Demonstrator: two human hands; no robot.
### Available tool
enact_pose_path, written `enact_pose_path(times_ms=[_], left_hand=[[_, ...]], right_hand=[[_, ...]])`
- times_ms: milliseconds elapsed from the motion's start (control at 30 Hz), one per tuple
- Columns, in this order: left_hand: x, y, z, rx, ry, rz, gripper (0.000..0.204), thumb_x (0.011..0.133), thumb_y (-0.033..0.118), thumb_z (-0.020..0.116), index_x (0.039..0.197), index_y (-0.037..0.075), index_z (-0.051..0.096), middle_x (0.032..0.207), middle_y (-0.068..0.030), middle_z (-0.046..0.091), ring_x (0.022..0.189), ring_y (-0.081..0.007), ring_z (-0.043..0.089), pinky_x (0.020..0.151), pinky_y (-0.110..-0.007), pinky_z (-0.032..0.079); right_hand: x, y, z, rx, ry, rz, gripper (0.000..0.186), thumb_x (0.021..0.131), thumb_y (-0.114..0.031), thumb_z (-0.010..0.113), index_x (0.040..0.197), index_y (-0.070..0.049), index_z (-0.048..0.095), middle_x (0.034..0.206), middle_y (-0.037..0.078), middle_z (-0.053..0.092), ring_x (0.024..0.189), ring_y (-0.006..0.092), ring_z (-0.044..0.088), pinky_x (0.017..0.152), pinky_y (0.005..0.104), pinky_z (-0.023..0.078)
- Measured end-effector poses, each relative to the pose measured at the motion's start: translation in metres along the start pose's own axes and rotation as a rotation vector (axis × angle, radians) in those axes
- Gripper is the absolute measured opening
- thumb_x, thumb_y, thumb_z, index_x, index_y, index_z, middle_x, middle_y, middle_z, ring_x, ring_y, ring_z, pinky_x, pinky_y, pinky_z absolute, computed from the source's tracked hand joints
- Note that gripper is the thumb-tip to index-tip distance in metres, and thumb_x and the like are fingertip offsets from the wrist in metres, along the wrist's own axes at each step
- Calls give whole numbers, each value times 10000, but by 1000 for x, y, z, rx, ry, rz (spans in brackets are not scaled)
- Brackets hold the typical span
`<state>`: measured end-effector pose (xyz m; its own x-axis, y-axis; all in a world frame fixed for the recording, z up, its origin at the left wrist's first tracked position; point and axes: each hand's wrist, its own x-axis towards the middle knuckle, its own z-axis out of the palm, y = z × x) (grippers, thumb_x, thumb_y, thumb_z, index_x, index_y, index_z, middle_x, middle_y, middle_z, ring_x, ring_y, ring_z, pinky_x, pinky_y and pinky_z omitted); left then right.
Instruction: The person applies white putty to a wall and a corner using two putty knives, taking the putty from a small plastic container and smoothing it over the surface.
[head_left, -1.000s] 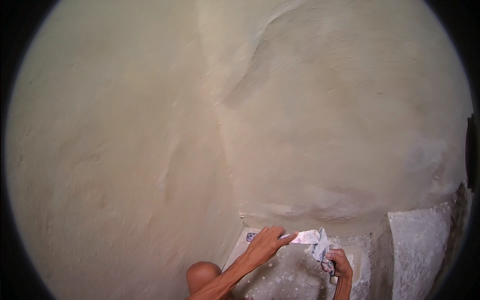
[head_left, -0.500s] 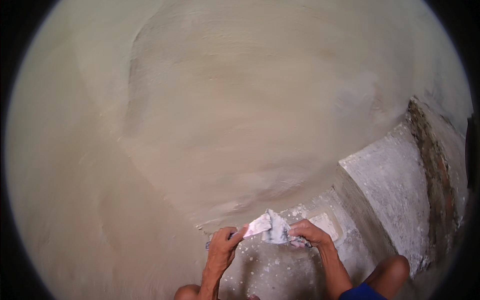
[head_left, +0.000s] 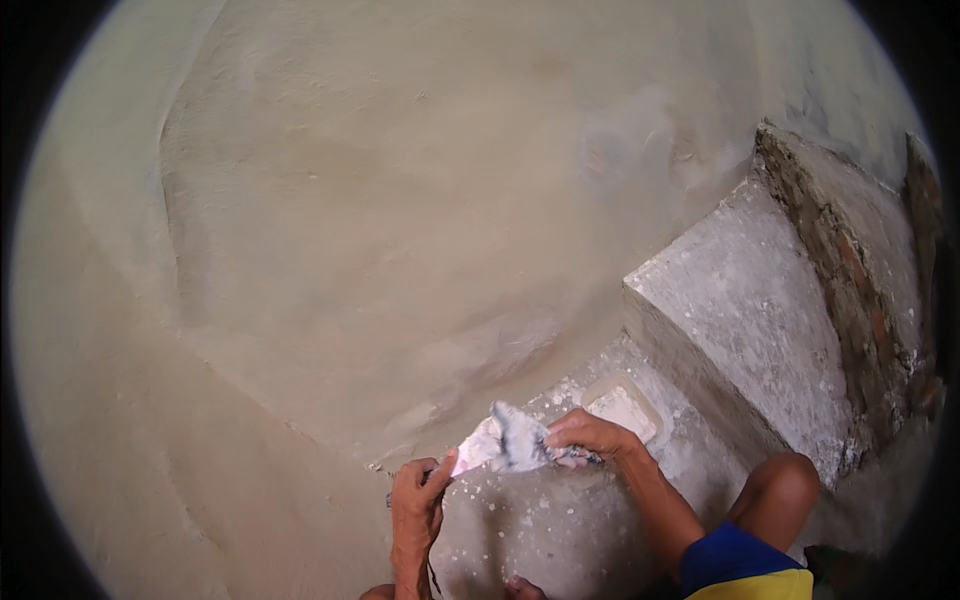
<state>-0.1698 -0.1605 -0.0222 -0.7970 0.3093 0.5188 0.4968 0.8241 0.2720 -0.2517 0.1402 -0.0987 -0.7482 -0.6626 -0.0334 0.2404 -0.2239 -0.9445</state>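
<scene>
My left hand is closed round the handle of a wide putty knife, its pale, smeared blade pointing right. My right hand grips a second scraper, whose blade is coated in whitish-grey paste and lies against the left knife's blade. Just beyond my right hand, a shallow rectangular tray of white paste rests on the speckled concrete landing, partly hidden behind that hand.
A smooth, greyish-beige plastered wall fills the upper and left view. To the right rise concrete steps with rough edges and exposed brick. My bare right knee is bent beside the lowest step.
The view has swung rightward, showing more of the steps. My hands and both blades appear further left in the picture, with the scraper blades still pressed together at a changed angle.
</scene>
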Motion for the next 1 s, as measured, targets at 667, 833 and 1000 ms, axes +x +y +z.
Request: enact_pose_path(times_ms=[667, 833, 1000], left_hand=[[-3, 16, 12, -91, 44, -266, 503, 815, -33, 709, 1244, 228, 678, 889, -96, 584, 813, -284, 566, 742, -385, 468], [8, 27, 20, -47, -75, -64, 513, 819, -1, 723, 1270, 236, 663, 889, -91, 584, 818, -290, 569, 739, -390, 473], [5, 25, 19, -20, -78, -123, 502, 838, 15, 718, 1281, 241, 654, 886, -90, 582, 823, -290, 565, 754, -395, 467]], right_hand=[[-3, -127, -90, -392, 981, -612, 407, 1033, -270, 453, 1340, -25, 561, 744, 62, 569, 575, 114, 549, 468, 255, 445], [56, -145, -190, -1364, 1387, -789, 569, 1002, -128, 486, 1549, -90, 334, 843, 112, 496, 705, 219, 520, 622, 337, 484], [110, -145, -181, -1223, 1376, -679, 684, 921, -82, 607, 1548, -119, 335, 875, 188, 472, 758, 345, 542, 689, 399, 490]])
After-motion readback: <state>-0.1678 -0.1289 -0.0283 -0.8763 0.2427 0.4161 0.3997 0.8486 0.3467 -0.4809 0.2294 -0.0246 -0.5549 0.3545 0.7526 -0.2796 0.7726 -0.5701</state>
